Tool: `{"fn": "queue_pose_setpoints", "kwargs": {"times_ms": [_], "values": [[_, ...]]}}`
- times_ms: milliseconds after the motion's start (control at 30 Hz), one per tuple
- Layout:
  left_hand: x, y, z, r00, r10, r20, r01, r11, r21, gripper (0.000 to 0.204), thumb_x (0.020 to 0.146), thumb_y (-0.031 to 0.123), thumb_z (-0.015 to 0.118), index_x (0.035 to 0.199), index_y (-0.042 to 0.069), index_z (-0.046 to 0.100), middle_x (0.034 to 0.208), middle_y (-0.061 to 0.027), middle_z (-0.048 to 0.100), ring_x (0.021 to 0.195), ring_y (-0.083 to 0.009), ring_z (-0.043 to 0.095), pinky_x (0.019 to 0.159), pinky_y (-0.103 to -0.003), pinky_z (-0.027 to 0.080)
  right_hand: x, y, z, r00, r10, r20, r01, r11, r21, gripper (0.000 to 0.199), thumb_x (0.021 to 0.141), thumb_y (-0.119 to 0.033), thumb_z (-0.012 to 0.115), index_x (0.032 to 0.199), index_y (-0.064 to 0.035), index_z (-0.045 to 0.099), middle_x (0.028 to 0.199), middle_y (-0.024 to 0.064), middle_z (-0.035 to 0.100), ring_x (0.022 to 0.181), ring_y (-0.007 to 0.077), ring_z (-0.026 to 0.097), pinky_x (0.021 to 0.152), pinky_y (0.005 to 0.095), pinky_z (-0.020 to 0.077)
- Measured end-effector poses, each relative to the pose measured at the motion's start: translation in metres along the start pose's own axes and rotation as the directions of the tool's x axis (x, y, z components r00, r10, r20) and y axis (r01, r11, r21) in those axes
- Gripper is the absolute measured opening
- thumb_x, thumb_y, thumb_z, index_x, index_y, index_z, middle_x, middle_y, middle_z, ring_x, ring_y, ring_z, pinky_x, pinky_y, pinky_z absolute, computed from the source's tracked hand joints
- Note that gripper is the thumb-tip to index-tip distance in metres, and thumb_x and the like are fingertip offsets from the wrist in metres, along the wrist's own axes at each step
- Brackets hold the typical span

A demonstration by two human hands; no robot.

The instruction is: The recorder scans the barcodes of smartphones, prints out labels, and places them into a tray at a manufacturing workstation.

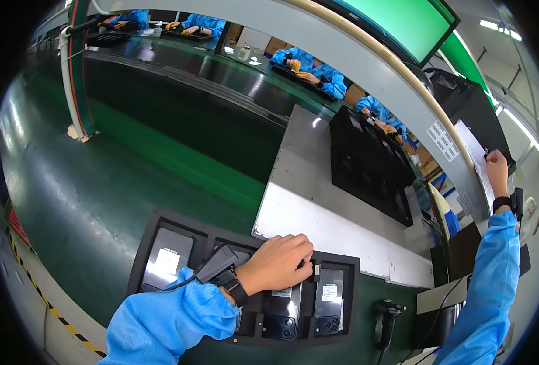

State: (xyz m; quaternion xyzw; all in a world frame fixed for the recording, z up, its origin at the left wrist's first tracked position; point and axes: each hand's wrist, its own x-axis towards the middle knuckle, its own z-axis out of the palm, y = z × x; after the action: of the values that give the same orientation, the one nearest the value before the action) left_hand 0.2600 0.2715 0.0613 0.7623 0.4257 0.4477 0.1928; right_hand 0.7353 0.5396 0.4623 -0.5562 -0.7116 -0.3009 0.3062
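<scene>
Black foam forms the tray (352,298), lying on the green surface (87,225), with phones seated in its slots. 3 show plainly: the left phone (169,258), the middle phone (283,311) and the right phone (329,304). The slot under the left wrist is mostly covered.

The left grip (277,261) sits over the upper end of the middle phone, fingers bent and thumb drawn near them; whether it has hold of anything I cannot tell. The right grip (496,165) is at the paper (473,149) up on the right, fingers bunched closely; what they pinch, if anything, I cannot make out.

Each phone looks stiff, fairly light yet dense, and its glossy back is probably slippery and easily scratched or cracked. The long side edges seem the best hold, with fingertips dipped into the slot, clear of the camera lenses and the white label. The foam should give slightly.

A scanner (389,308) stands to the tray's right; beyond are a white platform (342,222) and black trays (367,158).
</scene>
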Motion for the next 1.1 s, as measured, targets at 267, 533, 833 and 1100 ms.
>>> {"fn": "queue_pose_setpoints", "kwargs": {"times_ms": [267,533,833,1100], "values": [[-0.005,0.003,0.001,1.0,-0.017,0.002,0.017,1.0,-0.001,0.014,0.084,0.016,0.062,0.087,0.005,0.055,0.089,-0.0097,0.058,0.083,-0.0324,0.058,0.075,-0.043,0.046,-0.165,-0.056,-0.069,0.964,-0.075,-0.254,0.103,0.99,0.098,0.021,0.099,-0.016,0.061,0.108,0.003,0.065,0.108,0.0111,0.068,0.102,0.0212,0.062,0.095,0.033,0.0452],[0.004,0.005,-0.001,0.999,0.007,0.042,-0.005,0.999,-0.045,0.013,0.082,0.015,0.064,0.083,0.005,0.055,0.098,-0.0115,0.062,0.084,-0.0346,0.06,0.072,-0.043,0.048,-0.446,0.021,-0.11,0.261,0.96,0.102,-0.643,0.093,0.761,0.056,0.092,-0.047,0.067,0.133,-0.0127,0.052,0.116,0.0048,0.06,0.099,0.013,0.059,0.074,0.0221,0.0479],[0.007,0.007,-0.007,0.985,-0.093,0.143,0.114,0.982,-0.149,0.01,0.084,0.008,0.06,0.082,0.003,0.052,0.108,-0.0149,0.063,0.097,-0.0333,0.062,0.086,-0.038,0.049,-0.448,0.165,-0.108,0.252,0.968,0.012,-0.525,0.126,0.842,0.034,0.092,-0.046,0.072,0.096,-0.0131,0.065,0.072,-0.0031,0.06,0.062,0.005,0.056,0.053,0.0185,0.0431],[0.003,0.008,-0.011,0.985,-0.115,0.127,0.133,0.98,-0.147,0.012,0.085,0.011,0.06,0.083,0.003,0.052,0.107,-0.0142,0.063,0.091,-0.0312,0.062,0.081,-0.038,0.049,-0.444,0.134,-0.088,0.328,0.917,0.227,-0.337,-0.111,0.935,0.029,0.095,-0.041,0.069,0.105,-0.0146,0.064,0.092,-0.006,0.061,0.071,0.0036,0.049,0.056,0.0162,0.0402]]}}
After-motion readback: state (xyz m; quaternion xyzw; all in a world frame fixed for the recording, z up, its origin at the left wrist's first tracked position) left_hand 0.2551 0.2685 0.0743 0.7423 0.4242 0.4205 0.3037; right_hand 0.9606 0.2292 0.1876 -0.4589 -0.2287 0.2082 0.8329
